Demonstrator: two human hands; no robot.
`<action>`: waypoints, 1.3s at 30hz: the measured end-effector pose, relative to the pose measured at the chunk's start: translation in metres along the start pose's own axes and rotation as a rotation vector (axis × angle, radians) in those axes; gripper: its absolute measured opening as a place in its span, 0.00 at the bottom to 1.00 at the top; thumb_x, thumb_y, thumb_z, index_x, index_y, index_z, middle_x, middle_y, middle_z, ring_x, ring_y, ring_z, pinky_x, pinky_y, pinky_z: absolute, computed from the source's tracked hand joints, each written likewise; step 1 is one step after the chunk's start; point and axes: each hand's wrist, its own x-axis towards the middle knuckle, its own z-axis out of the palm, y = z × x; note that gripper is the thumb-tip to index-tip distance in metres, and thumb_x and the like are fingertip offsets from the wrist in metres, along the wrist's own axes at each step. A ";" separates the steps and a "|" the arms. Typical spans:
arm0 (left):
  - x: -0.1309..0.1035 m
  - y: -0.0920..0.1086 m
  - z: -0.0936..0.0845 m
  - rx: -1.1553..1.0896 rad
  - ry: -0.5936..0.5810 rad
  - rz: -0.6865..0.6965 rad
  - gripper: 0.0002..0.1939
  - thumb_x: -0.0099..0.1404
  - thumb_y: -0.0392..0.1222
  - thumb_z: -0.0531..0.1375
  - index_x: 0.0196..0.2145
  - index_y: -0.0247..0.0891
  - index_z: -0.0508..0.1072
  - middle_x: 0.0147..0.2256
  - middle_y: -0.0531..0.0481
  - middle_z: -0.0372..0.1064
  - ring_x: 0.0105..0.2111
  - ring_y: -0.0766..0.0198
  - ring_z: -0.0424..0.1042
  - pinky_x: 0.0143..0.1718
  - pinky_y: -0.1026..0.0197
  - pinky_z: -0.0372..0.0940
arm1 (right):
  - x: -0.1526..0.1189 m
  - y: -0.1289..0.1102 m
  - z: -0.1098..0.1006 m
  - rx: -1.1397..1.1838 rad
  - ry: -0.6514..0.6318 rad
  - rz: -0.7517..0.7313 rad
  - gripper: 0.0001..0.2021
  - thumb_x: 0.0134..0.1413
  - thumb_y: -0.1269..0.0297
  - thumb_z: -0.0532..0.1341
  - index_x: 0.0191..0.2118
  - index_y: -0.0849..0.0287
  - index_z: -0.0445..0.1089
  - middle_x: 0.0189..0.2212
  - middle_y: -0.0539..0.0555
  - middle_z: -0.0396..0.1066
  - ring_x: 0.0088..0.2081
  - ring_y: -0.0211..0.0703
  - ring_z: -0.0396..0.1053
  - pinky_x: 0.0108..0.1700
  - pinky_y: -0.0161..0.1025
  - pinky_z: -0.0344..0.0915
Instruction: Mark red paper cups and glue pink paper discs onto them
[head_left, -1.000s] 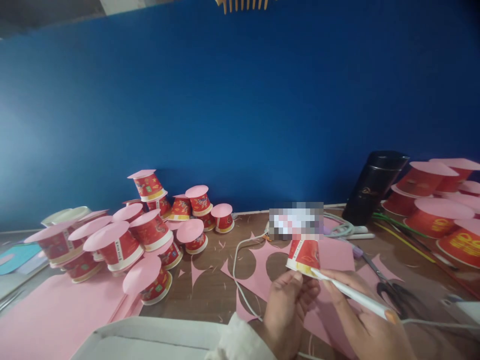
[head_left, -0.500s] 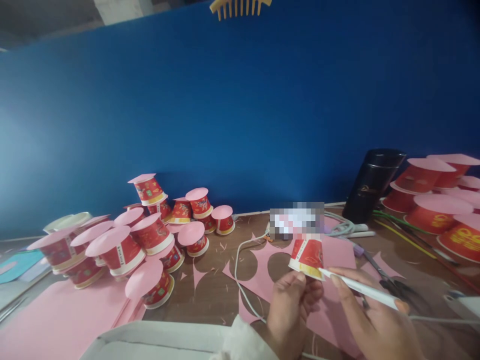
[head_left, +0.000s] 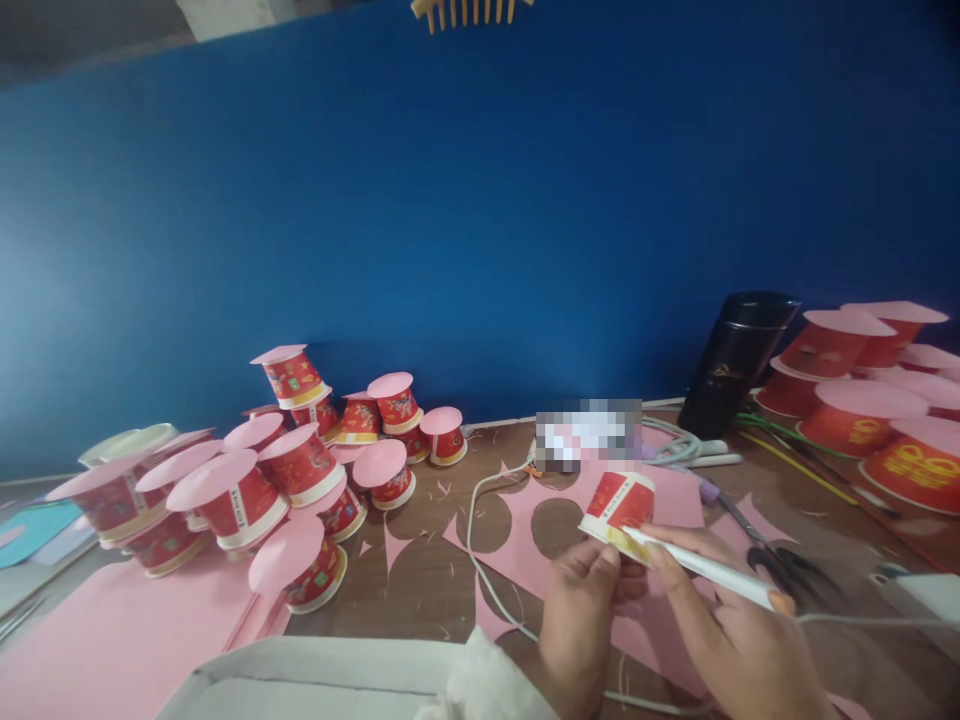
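Note:
A small red paper cup [head_left: 619, 497] with a white strip and a yellow patch near its rim is upside down, tilted, right of centre. My left hand [head_left: 581, 610] grips its rim from below with thumb and fingers. In my right hand [head_left: 739, 630] lies a white pen-like tool [head_left: 716, 570], its tip touching the cup's side near the yellow patch. Pink paper with round holes [head_left: 529, 530] is spread under and behind my hands.
Red cups topped with pink discs [head_left: 307, 465] stand stacked at left, others [head_left: 862, 420] at right. A black bottle [head_left: 739, 360], scissors [head_left: 780, 565], a white cable [head_left: 471, 520] and pink sheets [head_left: 127, 640] lie around.
The cup has turned and tilted in my left hand, so its white strip faces me more. The tool tip has shifted left along the cup. The whole view has moved slightly.

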 end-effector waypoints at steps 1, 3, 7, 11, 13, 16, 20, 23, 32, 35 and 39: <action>0.000 0.001 -0.001 -0.006 0.015 -0.003 0.29 0.53 0.61 0.69 0.37 0.30 0.77 0.31 0.40 0.76 0.30 0.61 0.73 0.32 0.61 0.64 | 0.000 0.000 0.000 -0.015 0.005 -0.008 0.07 0.64 0.63 0.57 0.43 0.55 0.71 0.35 0.51 0.77 0.37 0.39 0.77 0.42 0.33 0.71; 0.000 0.003 -0.001 -0.034 0.046 -0.001 0.28 0.52 0.62 0.70 0.36 0.31 0.76 0.31 0.42 0.75 0.28 0.64 0.72 0.29 0.64 0.62 | 0.000 0.002 -0.001 -0.044 0.015 -0.013 0.07 0.64 0.63 0.57 0.41 0.55 0.72 0.34 0.51 0.77 0.36 0.39 0.77 0.42 0.33 0.71; 0.000 0.006 -0.002 -0.089 0.055 -0.022 0.28 0.50 0.61 0.71 0.34 0.32 0.75 0.30 0.44 0.75 0.26 0.67 0.70 0.26 0.66 0.60 | 0.002 0.003 -0.003 -0.066 0.020 -0.015 0.07 0.64 0.63 0.57 0.40 0.55 0.72 0.34 0.50 0.77 0.36 0.37 0.77 0.41 0.31 0.70; -0.002 0.004 -0.001 -0.077 -0.004 -0.035 0.26 0.52 0.60 0.70 0.35 0.31 0.76 0.29 0.43 0.75 0.25 0.66 0.70 0.28 0.64 0.62 | 0.003 0.002 -0.003 -0.018 0.023 -0.021 0.06 0.64 0.64 0.57 0.41 0.56 0.71 0.34 0.51 0.77 0.36 0.37 0.76 0.42 0.32 0.70; -0.002 0.003 0.000 -0.061 -0.029 -0.022 0.26 0.53 0.59 0.70 0.35 0.30 0.77 0.29 0.42 0.75 0.26 0.65 0.71 0.32 0.62 0.64 | 0.002 0.001 -0.003 -0.005 0.015 -0.020 0.07 0.64 0.64 0.57 0.43 0.56 0.71 0.35 0.51 0.77 0.36 0.38 0.76 0.42 0.32 0.71; -0.002 0.002 0.001 -0.025 -0.050 -0.010 0.26 0.53 0.58 0.70 0.35 0.28 0.79 0.29 0.41 0.76 0.28 0.64 0.71 0.38 0.60 0.65 | 0.000 0.001 -0.002 -0.003 0.000 -0.012 0.07 0.64 0.65 0.57 0.44 0.56 0.71 0.35 0.51 0.77 0.36 0.39 0.76 0.41 0.33 0.71; -0.004 0.004 0.002 0.026 -0.063 -0.017 0.26 0.54 0.58 0.70 0.36 0.27 0.80 0.29 0.40 0.76 0.28 0.64 0.71 0.38 0.61 0.64 | 0.000 0.001 -0.001 -0.004 -0.009 -0.008 0.07 0.63 0.64 0.58 0.43 0.56 0.71 0.35 0.52 0.77 0.35 0.39 0.77 0.40 0.33 0.71; -0.004 0.005 0.002 -0.022 -0.051 -0.007 0.24 0.54 0.57 0.70 0.34 0.28 0.79 0.29 0.41 0.76 0.28 0.65 0.71 0.36 0.62 0.64 | 0.002 0.000 -0.002 -0.010 -0.001 -0.001 0.07 0.63 0.63 0.57 0.42 0.56 0.72 0.34 0.52 0.78 0.35 0.40 0.77 0.40 0.33 0.72; -0.003 0.011 0.004 -0.356 0.113 -0.056 0.18 0.48 0.47 0.74 0.28 0.32 0.75 0.27 0.46 0.75 0.28 0.64 0.74 0.33 0.64 0.67 | 0.007 0.000 -0.008 -0.078 0.025 -0.021 0.08 0.64 0.62 0.57 0.39 0.56 0.73 0.31 0.50 0.78 0.33 0.38 0.77 0.39 0.31 0.71; -0.003 0.013 0.004 -0.398 0.118 -0.052 0.13 0.50 0.43 0.72 0.28 0.32 0.75 0.27 0.45 0.75 0.29 0.64 0.74 0.34 0.64 0.67 | 0.008 -0.001 -0.010 -0.085 0.032 -0.028 0.09 0.64 0.61 0.56 0.38 0.56 0.73 0.31 0.50 0.78 0.32 0.37 0.77 0.37 0.30 0.71; -0.002 0.015 0.003 -0.439 0.125 -0.047 0.11 0.51 0.40 0.70 0.29 0.32 0.75 0.28 0.45 0.75 0.29 0.64 0.74 0.34 0.64 0.68 | 0.010 -0.001 -0.011 -0.090 0.038 -0.003 0.11 0.65 0.59 0.55 0.37 0.56 0.73 0.31 0.52 0.79 0.31 0.39 0.78 0.34 0.32 0.71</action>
